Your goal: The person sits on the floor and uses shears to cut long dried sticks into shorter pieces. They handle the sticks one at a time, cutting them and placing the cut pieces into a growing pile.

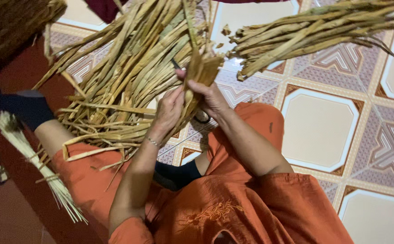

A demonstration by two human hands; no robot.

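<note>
Two hands meet at the centre of the view on a single folded strip of dried leaf (196, 74). The left hand (170, 110) has its fingers curled closed round the lower part of the strip; the right hand (210, 97) pinches the upper part, thumb against forefinger, nearly shut. The strip stands roughly upright between them, just in front of a large loose bundle of dried leaves (129, 68) that lies across the left knee.

Step in hand, as judged: working one strip free of the bundle and folding or flattening it. The next move would call for a firm pinch near the fold and a steady pull along the fibre, since the strip looks brittle.

A second bundle (305, 36) lies on the tiled floor (319, 131), well apart to the right. A sheaf of thin pale stalks (39, 167) rests by the left leg.

Containers: a woven basket (12, 22) shows at the upper left corner; its contents cannot be seen
</note>
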